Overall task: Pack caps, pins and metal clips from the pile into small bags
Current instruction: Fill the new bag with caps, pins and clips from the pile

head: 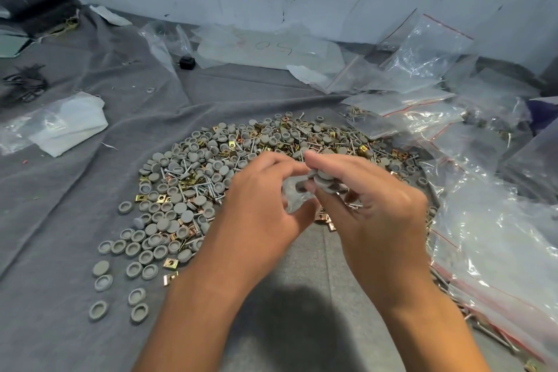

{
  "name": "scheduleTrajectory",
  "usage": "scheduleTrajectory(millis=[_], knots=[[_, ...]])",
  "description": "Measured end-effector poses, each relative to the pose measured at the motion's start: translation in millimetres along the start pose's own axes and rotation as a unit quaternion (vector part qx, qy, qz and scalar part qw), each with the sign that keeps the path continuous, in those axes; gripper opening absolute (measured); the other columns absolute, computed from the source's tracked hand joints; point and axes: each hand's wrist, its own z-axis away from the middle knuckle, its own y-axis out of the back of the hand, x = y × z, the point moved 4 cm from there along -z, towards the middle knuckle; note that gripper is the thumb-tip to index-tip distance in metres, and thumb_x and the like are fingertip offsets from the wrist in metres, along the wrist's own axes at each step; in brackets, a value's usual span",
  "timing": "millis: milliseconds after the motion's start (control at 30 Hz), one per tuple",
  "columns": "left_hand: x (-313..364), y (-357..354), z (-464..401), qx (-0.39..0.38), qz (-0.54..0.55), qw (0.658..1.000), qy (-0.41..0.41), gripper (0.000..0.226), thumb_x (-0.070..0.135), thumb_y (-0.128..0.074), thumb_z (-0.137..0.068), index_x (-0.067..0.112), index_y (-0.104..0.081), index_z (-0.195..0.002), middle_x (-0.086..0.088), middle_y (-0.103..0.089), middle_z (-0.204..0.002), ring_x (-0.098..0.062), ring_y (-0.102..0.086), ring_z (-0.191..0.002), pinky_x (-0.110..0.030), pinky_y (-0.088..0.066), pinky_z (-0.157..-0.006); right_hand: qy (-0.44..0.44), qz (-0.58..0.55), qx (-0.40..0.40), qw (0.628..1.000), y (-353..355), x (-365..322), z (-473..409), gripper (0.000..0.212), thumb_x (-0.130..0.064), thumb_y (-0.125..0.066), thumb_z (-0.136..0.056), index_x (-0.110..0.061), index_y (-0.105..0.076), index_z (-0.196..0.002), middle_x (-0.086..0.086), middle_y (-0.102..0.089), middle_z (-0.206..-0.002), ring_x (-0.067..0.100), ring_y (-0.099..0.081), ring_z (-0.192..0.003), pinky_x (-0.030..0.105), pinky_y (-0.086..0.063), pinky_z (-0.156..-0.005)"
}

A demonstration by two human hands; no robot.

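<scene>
Fingers [317,187] of the right hand [371,205] clutch grey caps [324,180]; left hand [259,205] pinches a small bag [294,199] at nine o'clock. Hold its mouth wide, then tip slowly.

We cannot tell how the small bag [297,198] opens; the right hand [371,199] hides caps [321,180] it grips.

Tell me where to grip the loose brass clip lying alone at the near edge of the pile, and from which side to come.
Pinch the brass clip across its two long folded edges, coming straight down from above. It lies flat on the grey cloth, apart from the nearby caps, so there is room for fingertips on both sides. It looks thin, so a fingertip pinch probably suits it better than a scoop.
</scene>
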Motion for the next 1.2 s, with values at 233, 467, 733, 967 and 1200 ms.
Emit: scheduleTrajectory(millis=[233,467,733,967,1200], knots=[[-1.9,0.7,-0.4,0.006,0.006,1.000,-0.002,0.047,0.043,-0.068,-0.078,0.032,-0.066,-0.124,0.025,-0.055,-0.111,0.005,-0.056,-0.092,-0.018,-0.051,-0.074,-0.039,-0.026,-0.039,0.998,-3.1,4.1,-1.5,0.037,-0.017,-0.080,-0.082,-0.023,-0.074,-0.117,-0.016,-0.072,-0.106,0.007,-0.064,-0.099,0.016,-0.050,-0.086],[-1.3,1.8,-1.0,0.016,-0.004,1.000,-0.010,0.047,0.045,-0.069,-0.080,0.030,-0.067,-0.124,0.024,-0.055,-0.111,0.005,-0.055,-0.098,-0.020,-0.054,-0.080,-0.081,-0.045,-0.066,0.994,-4.9,9.8,0.7,0.036,-0.027,-0.072,-0.087,-0.028,-0.071,-0.123,-0.020,-0.071,-0.106,0.001,-0.065,-0.095,0.014,-0.049,-0.083],[-2.2,4.4,1.9,0.033,0.004,0.999,-0.010,0.047,0.035,-0.075,-0.084,0.036,-0.063,-0.130,0.028,-0.053,-0.114,0.012,-0.052,-0.103,-0.001,-0.040,-0.084,-0.185,-0.195,-0.054,0.962,3.3,22.7,-1.5,0.027,-0.032,-0.051,-0.105,-0.031,-0.058,-0.131,-0.015,-0.074,-0.108,0.006,-0.065,-0.081,0.025,-0.050,-0.069],[-0.1,1.2,0.1,0.021,-0.004,1.000,-0.008,0.040,0.036,-0.075,-0.082,0.031,-0.065,-0.121,0.024,-0.054,-0.110,0.006,-0.052,-0.090,-0.011,-0.042,-0.075,-0.073,-0.042,-0.089,0.992,-6.6,5.6,2.0,0.024,-0.025,-0.057,-0.099,-0.035,-0.067,-0.120,-0.025,-0.065,-0.104,0.004,-0.055,-0.094,0.006,-0.037,-0.080],[0.8,2.8,-0.3,0.020,0.043,0.999,0.000,0.038,0.028,-0.075,-0.081,0.028,-0.067,-0.118,0.021,-0.057,-0.109,0.000,-0.058,-0.091,-0.020,-0.052,-0.078,-0.032,-0.019,-0.091,0.995,-11.4,1.8,-0.2,0.033,-0.017,-0.064,-0.093,-0.025,-0.070,-0.125,-0.012,-0.066,-0.122,0.018,-0.053,-0.108,0.011,-0.034,-0.094]])
